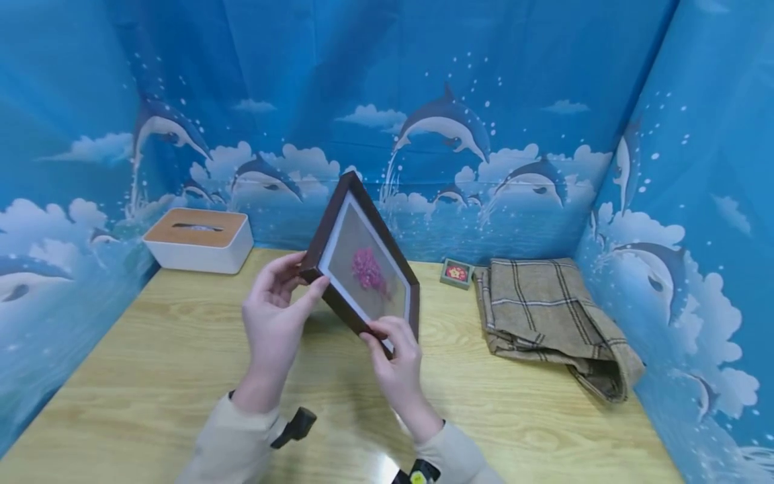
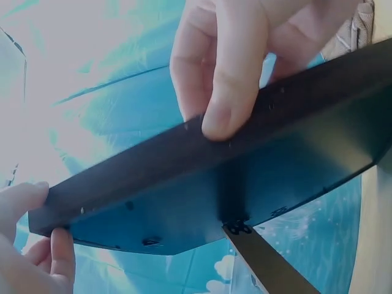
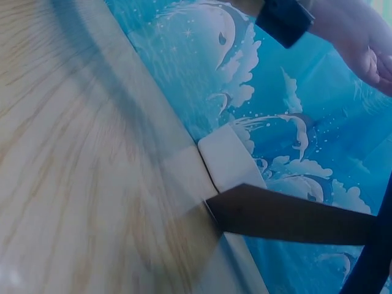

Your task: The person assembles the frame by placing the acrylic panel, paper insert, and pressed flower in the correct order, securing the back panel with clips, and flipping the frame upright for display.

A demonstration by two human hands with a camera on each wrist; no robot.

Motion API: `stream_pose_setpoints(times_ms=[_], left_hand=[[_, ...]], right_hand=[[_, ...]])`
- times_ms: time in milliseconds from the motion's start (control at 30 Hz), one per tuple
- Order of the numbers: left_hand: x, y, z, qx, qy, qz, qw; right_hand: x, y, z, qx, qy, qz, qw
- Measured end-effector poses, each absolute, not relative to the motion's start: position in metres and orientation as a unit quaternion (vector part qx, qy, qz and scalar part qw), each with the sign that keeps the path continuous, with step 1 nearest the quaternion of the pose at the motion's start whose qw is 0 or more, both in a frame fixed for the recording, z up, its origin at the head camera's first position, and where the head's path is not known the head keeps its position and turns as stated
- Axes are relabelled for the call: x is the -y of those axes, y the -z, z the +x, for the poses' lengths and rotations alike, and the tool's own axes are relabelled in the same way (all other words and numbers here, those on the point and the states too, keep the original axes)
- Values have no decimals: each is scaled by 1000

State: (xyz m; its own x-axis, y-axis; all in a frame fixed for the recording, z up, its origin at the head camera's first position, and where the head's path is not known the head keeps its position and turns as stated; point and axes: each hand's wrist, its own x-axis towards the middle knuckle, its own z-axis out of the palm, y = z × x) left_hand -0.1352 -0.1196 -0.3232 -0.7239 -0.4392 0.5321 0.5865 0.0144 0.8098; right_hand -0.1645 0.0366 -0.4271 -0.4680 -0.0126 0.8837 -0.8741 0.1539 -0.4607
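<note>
A dark-brown picture frame [image 1: 417,302] with a pink flower picture [image 1: 369,269] is held tilted over the table, one corner pointing up. My left hand [image 1: 272,316] grips its left corner, thumb on the front edge. My right hand [image 1: 396,356] pinches the lower edge near the bottom corner. In the left wrist view the dark back panel [image 2: 190,214] shows, with a support leg [image 2: 269,260] standing out from it. The right wrist view shows this support leg [image 3: 288,214] near the tabletop; whether it touches is unclear.
A white tissue box [image 1: 199,255] with a wood-coloured lid stands at the back left. Toward the back right lie a small green square box [image 1: 456,273] with a red-and-yellow centre and a folded brown plaid cloth [image 1: 544,309]. Dolphin-printed curtains [image 1: 314,87] border the wooden table [image 1: 151,376].
</note>
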Motion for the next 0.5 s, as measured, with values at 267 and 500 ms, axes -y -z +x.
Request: stream_pose_setpoints(times_ms=[267, 500], left_hand=[[120, 319, -147, 589, 695, -52, 409], [125, 313, -154, 610, 654, -44, 445]], right_hand=[[-21, 420, -164, 670, -535, 332, 394], [-11, 415, -161, 696, -510, 335, 380]])
